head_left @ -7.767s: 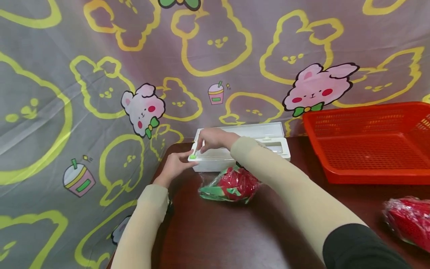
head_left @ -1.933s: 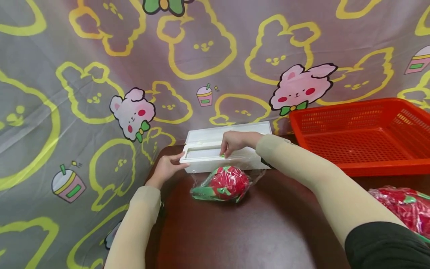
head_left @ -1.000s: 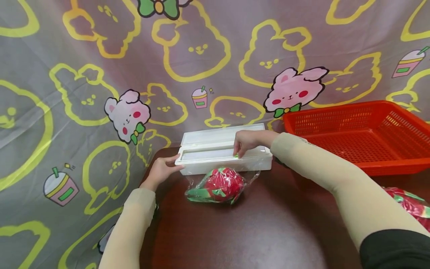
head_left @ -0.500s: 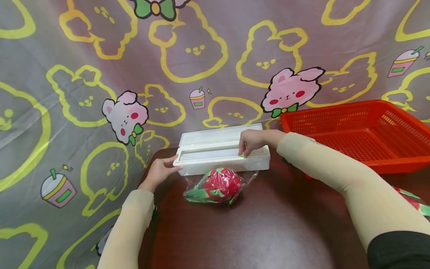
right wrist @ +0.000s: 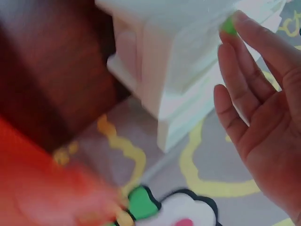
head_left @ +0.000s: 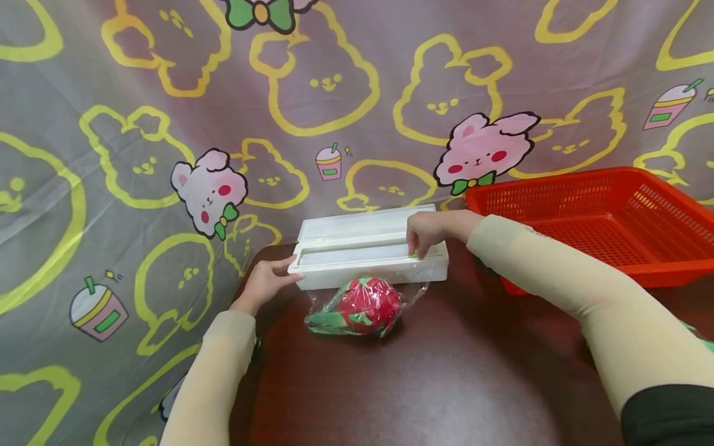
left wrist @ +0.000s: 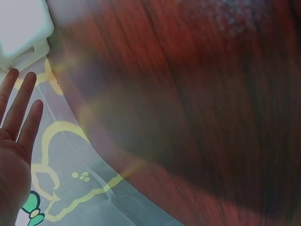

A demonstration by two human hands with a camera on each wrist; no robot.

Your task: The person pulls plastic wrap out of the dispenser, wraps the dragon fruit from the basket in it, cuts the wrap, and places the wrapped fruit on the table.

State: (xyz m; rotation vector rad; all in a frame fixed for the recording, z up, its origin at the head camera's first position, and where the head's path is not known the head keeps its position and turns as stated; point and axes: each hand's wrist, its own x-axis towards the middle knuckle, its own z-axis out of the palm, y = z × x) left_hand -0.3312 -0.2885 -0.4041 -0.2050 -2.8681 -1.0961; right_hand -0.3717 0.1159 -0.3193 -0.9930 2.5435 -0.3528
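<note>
A long white cling film dispenser (head_left: 368, 270) lies at the back of the table with its lid (head_left: 362, 225) raised. My left hand (head_left: 263, 285) holds its left end, thumb at the front and index finger at the top edge; the other fingers (left wrist: 21, 106) are straight in the left wrist view. My right hand (head_left: 428, 231) pinches a small green slide cutter (right wrist: 229, 26) near the right part of the front rail. Clear film (head_left: 415, 291) hangs down the front onto a red dragon fruit (head_left: 365, 306) with green scales, wrapped in film.
A red perforated plastic basket (head_left: 602, 272) stands at the right, close to my right forearm. Green tips (head_left: 707, 344) of another item show past that sleeve. A patterned cloth (head_left: 346, 99) hangs behind and at left of the brown table (head_left: 401, 384).
My right hand has slid the green cutter from the dispenser's left end along the rail to the right. My left hand keeps hold of the left end. The head view has shifted slightly.
</note>
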